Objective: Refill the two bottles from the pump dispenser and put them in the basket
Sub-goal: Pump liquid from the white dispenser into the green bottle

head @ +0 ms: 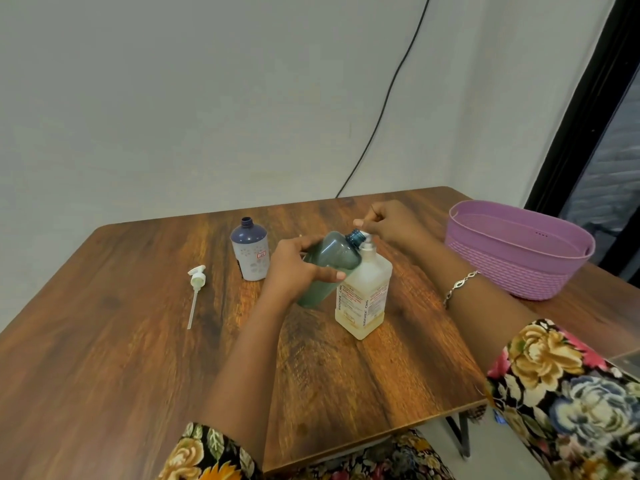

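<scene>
so the left hand (294, 268) has its grip wrapped round the teal bottle (332, 258), tilted mid-counter (138, 341) with its neck at the spout, the right hand (388, 223) grip curled on the pump dispenser (367, 299) head, so I'd keep that neck snug and pump slow, basket (519, 271) waiting at 3 o'clock.

Wooden table (104, 341), black cable (388, 98)

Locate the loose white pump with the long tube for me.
In the head view the loose pump lies flat on the left part of the table, untouched, with the uncapped blue-and-white bottle standing nearest, to its right.
</scene>
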